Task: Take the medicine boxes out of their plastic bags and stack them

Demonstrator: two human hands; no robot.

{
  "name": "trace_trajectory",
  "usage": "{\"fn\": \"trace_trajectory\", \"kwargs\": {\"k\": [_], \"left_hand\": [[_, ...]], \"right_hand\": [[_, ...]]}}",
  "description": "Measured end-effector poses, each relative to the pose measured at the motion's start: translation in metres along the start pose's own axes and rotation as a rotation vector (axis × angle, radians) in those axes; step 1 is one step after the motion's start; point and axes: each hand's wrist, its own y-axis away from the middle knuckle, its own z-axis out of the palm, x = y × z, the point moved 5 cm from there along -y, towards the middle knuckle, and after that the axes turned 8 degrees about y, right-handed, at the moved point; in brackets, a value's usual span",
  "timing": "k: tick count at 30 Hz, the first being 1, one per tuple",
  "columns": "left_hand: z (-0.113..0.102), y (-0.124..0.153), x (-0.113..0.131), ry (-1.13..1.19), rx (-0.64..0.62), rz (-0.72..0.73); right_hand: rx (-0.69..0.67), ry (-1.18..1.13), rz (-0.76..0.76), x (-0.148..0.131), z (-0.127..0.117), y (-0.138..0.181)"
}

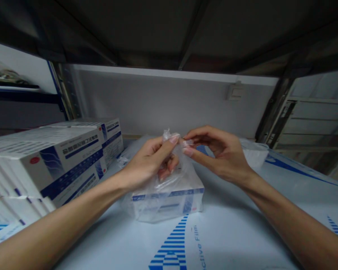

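Note:
In the middle of the shelf lies a clear plastic bag [169, 183] with a white and blue box [163, 208] inside it. The bag's gathered top is pinched between the thumb and fingers of my left hand [154, 157]. My right hand [216, 153] pinches a twisted end of the same plastic, close to the left fingertips. Both hands are just above the box, which rests on the shelf surface. Some of the left fingers are tucked behind the plastic.
Stacked white and blue boxes [76, 153] stand on the left. Another wrapped white item [255, 153] sits behind my right hand. The shelf surface [222, 236] carries blue-printed protective film. A dark shelf [157, 33] hangs low overhead, and a wall switch [236, 92] is at the back.

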Motion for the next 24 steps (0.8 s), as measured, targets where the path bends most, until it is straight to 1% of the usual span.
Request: {"fn": "trace_trajectory", "kwargs": {"k": [5, 7, 10, 13, 15, 17, 19, 21, 22, 24], "left_hand": [[0.0, 0.0, 0.004, 0.002, 0.019, 0.01], [0.0, 0.0, 0.005, -0.006, 0.023, 0.005], [-0.003, -0.001, 0.006, 0.007, 0.049, -0.017], [-0.007, 0.0, 0.007, 0.002, 0.065, -0.079], [-0.009, 0.001, 0.01, -0.005, 0.028, -0.122], [-0.012, 0.001, 0.015, -0.062, -0.01, -0.117], [-0.016, 0.002, 0.022, -0.194, -0.025, -0.075], [-0.019, 0.003, 0.029, -0.378, -0.021, -0.007], [-0.019, 0.004, 0.033, -0.487, -0.007, 0.062], [-0.016, 0.007, 0.044, -0.727, 0.016, 0.288]], "right_hand": [[0.126, 0.041, -0.02, -0.008, 0.001, 0.001], [0.142, 0.073, -0.033, -0.012, 0.002, 0.002], [0.123, 0.133, -0.086, -0.021, 0.004, 0.003], [0.04, 0.257, -0.26, -0.035, 0.01, 0.006], [-0.01, 0.377, -0.404, -0.043, 0.016, 0.009], [-0.018, 0.503, -0.502, -0.047, 0.02, 0.013], [0.02, 0.556, -0.535, -0.046, 0.021, 0.016], [0.072, 0.505, -0.487, -0.041, 0.02, 0.017], [0.101, 0.451, -0.441, -0.037, 0.018, 0.017], [0.146, 0.309, -0.318, -0.026, 0.016, 0.017]]}}
